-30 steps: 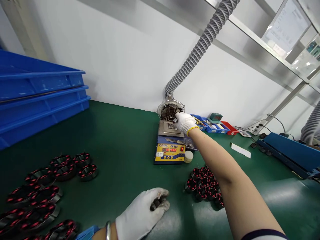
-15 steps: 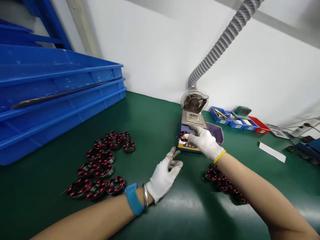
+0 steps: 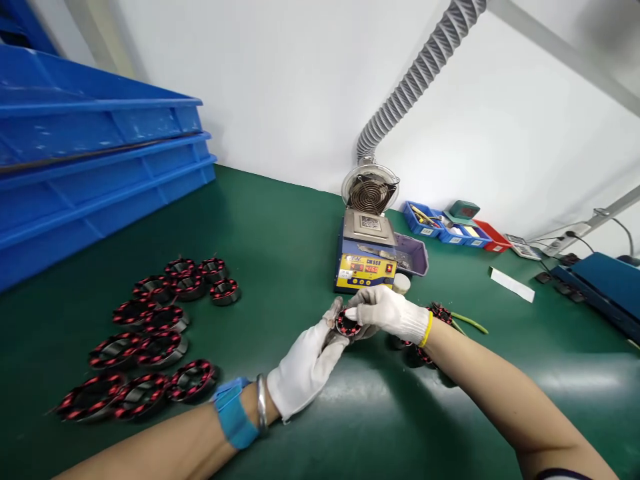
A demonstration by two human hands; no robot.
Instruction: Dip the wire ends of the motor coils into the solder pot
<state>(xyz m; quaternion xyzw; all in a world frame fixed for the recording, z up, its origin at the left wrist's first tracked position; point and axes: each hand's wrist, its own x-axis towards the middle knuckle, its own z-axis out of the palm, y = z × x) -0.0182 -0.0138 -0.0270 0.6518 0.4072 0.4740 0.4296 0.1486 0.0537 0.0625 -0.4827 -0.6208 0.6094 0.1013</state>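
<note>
You are reaching forward over the green bench [image 3: 280, 247] with both arms, your left hand [image 3: 305, 370] in a white glove coming in from the lower left and your right hand [image 3: 393, 313], in a white yellow-cuffed glove, angling in from the right. Your hands are meeting in front of the blue-and-yellow box-shaped machine [image 3: 367, 270]. Your left grip is closing around the side of a small black-and-red ring [image 3: 347, 323], its open face turning upward between your hands. Your right grip is bending over the ring's right side, fingers touching it; how firmly they are closing, you cannot quite tell from this view. More black-and-red rings [image 3: 163, 347] are lying in a group to the left. Your right wrist and forearm are partly covering another dark cluster [image 3: 425, 353], with green strips [image 3: 470, 322] sticking out beside it. A round white container [image 3: 401, 284] is sitting just beside the machine.
</note>
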